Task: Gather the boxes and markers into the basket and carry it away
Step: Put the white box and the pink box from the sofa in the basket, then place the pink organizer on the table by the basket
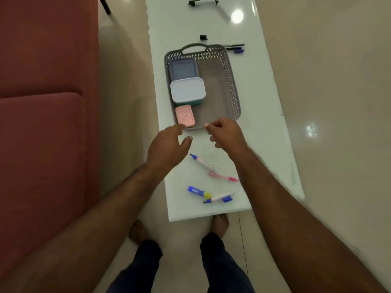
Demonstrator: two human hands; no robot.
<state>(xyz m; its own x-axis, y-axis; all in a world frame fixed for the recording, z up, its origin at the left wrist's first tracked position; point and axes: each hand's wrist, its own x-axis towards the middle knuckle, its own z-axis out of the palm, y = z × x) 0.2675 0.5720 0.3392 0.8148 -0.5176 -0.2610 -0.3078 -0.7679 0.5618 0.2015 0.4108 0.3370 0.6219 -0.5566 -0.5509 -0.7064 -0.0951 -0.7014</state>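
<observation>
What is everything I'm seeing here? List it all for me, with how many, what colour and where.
Grey perforated plastic basket: one, on the white table.
Blue-grey lidded box: one, far left in basket.
White-lidded teal box: one, middle left in basket.
Pink lidded box: one, near left in basket.
Markers near table's front: blue-tipped white, pink, blue-and-yellow, white with blue cap.
Dark pens: at least two, beyond the basket's right corner.
Small black items: several, far end, unclear.
Red sofa: one, left.
Left hand: open, by pink box.
Right hand: loosely curled, empty, over the basket's near rim.
Bare feet: two, on floor.
</observation>
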